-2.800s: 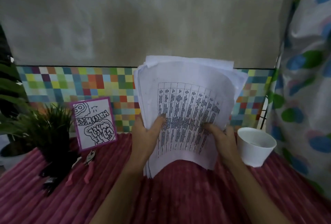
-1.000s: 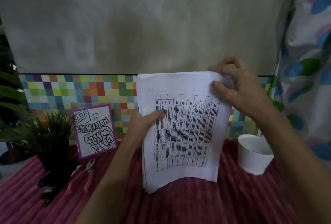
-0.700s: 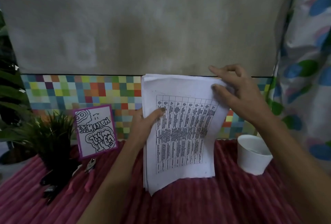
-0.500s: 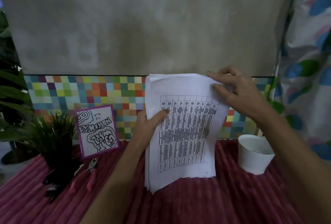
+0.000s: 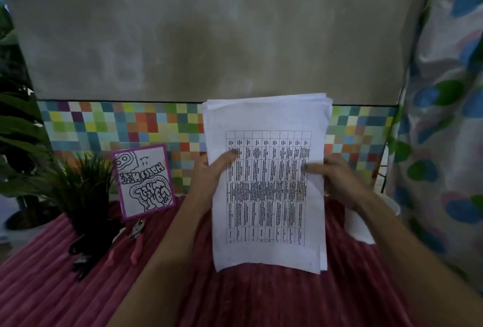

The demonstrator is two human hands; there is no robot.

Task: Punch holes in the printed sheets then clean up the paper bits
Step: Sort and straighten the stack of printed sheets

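A stack of printed sheets [image 5: 266, 185], white with a black table on the front page, stands upright on its lower edge on the red ribbed cloth [image 5: 235, 298]. My left hand [image 5: 211, 172] grips the stack's left edge, thumb on the front page. My right hand [image 5: 337, 180] grips the right edge at mid height, thumb on the front. A pink-handled punch plier [image 5: 137, 238] lies on the cloth to the left, apart from both hands.
A white paper cup [image 5: 360, 224] stands right of the stack, mostly hidden behind my right wrist. A purple-framed card [image 5: 143, 183] leans on the coloured tile wall [image 5: 117, 128]. A dark potted plant [image 5: 78, 196] is at the left, a patterned curtain [image 5: 444, 117] at the right.
My right hand has come down from the stack's top right corner to its right edge at mid height. The sheets now stand squarer and slightly further right.
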